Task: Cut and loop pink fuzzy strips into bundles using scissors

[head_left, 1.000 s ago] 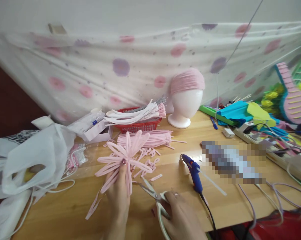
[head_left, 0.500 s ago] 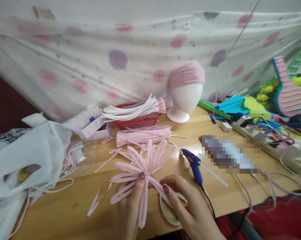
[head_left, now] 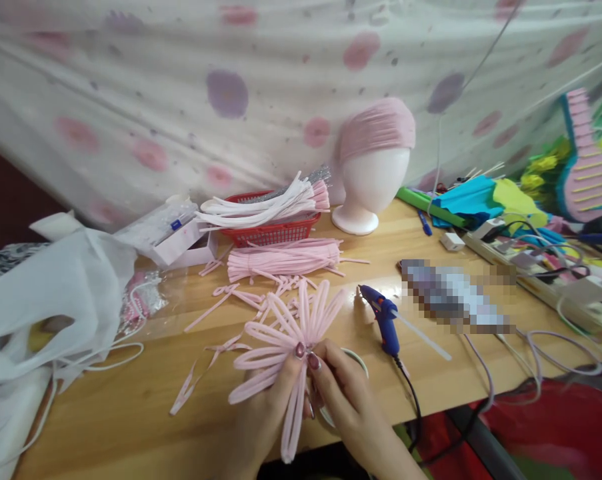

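Observation:
A flower of looped pink pipe cleaners [head_left: 265, 360] is held above the table's front edge, its petals fanned out to the left, up and down. My left hand [head_left: 271, 413] grips it from below, thumb pressed near the centre. My right hand [head_left: 343, 390] pinches at the flower's centre from the right, thumb and fingertips closed beside the left thumb. What lies under the right fingertips is largely hidden. Behind the right hand shows part of a pale ring-shaped coil [head_left: 357, 360]. Loose pink pipe cleaner pieces [head_left: 251, 297] lie just beyond the flower.
A blue glue gun [head_left: 385, 323] lies to the right, its black cord running off the front edge. Behind are a pink pipe cleaner bundle [head_left: 283, 260], a red basket [head_left: 271, 233] and a white foam head [head_left: 373, 187]. A white plastic bag [head_left: 81, 293] stands left, a power strip [head_left: 545, 283] right.
My right hand has moved left, its fingers closing in at the flower's centre beside my left thumb. The flower has shifted slightly right, and the view has tilted down a little.

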A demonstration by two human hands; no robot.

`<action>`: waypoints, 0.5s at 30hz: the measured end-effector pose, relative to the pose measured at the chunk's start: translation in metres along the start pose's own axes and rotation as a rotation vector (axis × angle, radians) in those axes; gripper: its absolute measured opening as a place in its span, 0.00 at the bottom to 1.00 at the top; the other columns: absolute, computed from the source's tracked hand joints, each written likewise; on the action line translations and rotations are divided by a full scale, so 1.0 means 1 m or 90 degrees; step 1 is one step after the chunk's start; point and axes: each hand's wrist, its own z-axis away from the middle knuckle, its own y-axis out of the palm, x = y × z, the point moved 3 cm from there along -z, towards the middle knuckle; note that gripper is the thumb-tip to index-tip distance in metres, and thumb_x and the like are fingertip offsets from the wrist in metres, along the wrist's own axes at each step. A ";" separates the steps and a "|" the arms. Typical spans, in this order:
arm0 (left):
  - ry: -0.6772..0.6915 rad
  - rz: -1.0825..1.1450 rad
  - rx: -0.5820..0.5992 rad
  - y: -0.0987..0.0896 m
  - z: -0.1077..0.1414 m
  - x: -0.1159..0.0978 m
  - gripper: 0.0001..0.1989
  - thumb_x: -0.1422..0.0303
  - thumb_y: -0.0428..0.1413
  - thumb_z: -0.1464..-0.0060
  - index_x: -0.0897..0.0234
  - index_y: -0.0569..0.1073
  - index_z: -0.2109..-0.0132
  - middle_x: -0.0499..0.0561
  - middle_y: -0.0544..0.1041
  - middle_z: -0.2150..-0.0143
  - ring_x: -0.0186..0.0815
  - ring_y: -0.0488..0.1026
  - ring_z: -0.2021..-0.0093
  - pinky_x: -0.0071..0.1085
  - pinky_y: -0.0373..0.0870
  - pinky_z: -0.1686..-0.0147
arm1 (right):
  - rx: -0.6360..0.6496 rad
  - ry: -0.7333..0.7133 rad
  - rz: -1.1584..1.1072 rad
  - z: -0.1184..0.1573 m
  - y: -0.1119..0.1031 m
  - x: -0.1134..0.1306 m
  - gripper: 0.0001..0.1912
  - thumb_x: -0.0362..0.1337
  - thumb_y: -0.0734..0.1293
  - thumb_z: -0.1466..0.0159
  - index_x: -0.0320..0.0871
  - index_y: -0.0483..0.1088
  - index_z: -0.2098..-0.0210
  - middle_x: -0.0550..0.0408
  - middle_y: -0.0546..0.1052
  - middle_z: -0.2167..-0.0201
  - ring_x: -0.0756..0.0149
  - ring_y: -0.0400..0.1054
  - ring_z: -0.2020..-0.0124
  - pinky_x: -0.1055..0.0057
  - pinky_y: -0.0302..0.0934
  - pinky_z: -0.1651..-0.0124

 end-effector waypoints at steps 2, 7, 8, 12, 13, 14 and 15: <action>-0.011 -0.004 0.024 0.003 -0.002 -0.004 0.14 0.55 0.69 0.54 0.59 0.77 0.68 0.44 0.73 0.85 0.37 0.68 0.85 0.31 0.66 0.82 | -0.012 -0.009 0.014 -0.001 -0.001 -0.001 0.18 0.46 0.55 0.22 0.45 0.65 0.65 0.61 0.69 0.74 0.69 0.64 0.74 0.73 0.60 0.67; -0.032 0.015 0.065 0.012 -0.004 -0.009 0.20 0.51 0.69 0.56 0.59 0.74 0.78 0.44 0.67 0.88 0.34 0.65 0.86 0.30 0.62 0.84 | 0.006 0.047 -0.059 -0.006 -0.004 0.002 0.24 0.54 0.59 0.26 0.43 0.67 0.70 0.60 0.69 0.77 0.70 0.63 0.77 0.75 0.58 0.73; -0.045 0.027 0.068 0.014 -0.003 -0.010 0.21 0.50 0.68 0.56 0.59 0.72 0.80 0.44 0.67 0.88 0.34 0.64 0.86 0.30 0.62 0.84 | 0.018 0.077 -0.116 -0.007 -0.004 0.002 0.27 0.58 0.60 0.27 0.43 0.67 0.72 0.61 0.68 0.79 0.71 0.62 0.78 0.75 0.57 0.74; -0.063 0.052 0.063 0.019 0.002 -0.016 0.22 0.49 0.70 0.61 0.59 0.72 0.81 0.44 0.66 0.87 0.33 0.62 0.85 0.29 0.59 0.84 | 0.038 0.150 -0.256 -0.006 -0.002 -0.001 0.29 0.63 0.69 0.37 0.43 0.66 0.75 0.63 0.66 0.83 0.74 0.58 0.83 0.78 0.52 0.81; -0.072 0.051 0.074 0.019 0.003 -0.018 0.22 0.48 0.70 0.62 0.60 0.72 0.81 0.44 0.66 0.88 0.32 0.62 0.85 0.29 0.58 0.84 | 0.041 0.159 -0.271 -0.005 -0.001 -0.004 0.29 0.63 0.70 0.38 0.43 0.66 0.75 0.63 0.66 0.84 0.74 0.58 0.84 0.78 0.50 0.82; -0.083 0.051 0.090 0.020 0.003 -0.018 0.24 0.48 0.69 0.62 0.60 0.70 0.83 0.44 0.65 0.88 0.31 0.61 0.86 0.28 0.58 0.84 | 0.044 0.167 -0.289 -0.005 0.000 -0.007 0.29 0.62 0.71 0.38 0.43 0.67 0.76 0.63 0.66 0.85 0.75 0.58 0.85 0.79 0.50 0.83; -0.093 0.054 0.110 0.022 0.004 -0.018 0.25 0.48 0.69 0.61 0.60 0.69 0.84 0.44 0.64 0.88 0.30 0.60 0.86 0.28 0.58 0.84 | 0.045 0.176 -0.313 -0.004 0.001 -0.010 0.29 0.62 0.72 0.39 0.43 0.67 0.77 0.63 0.66 0.86 0.75 0.57 0.87 0.79 0.49 0.84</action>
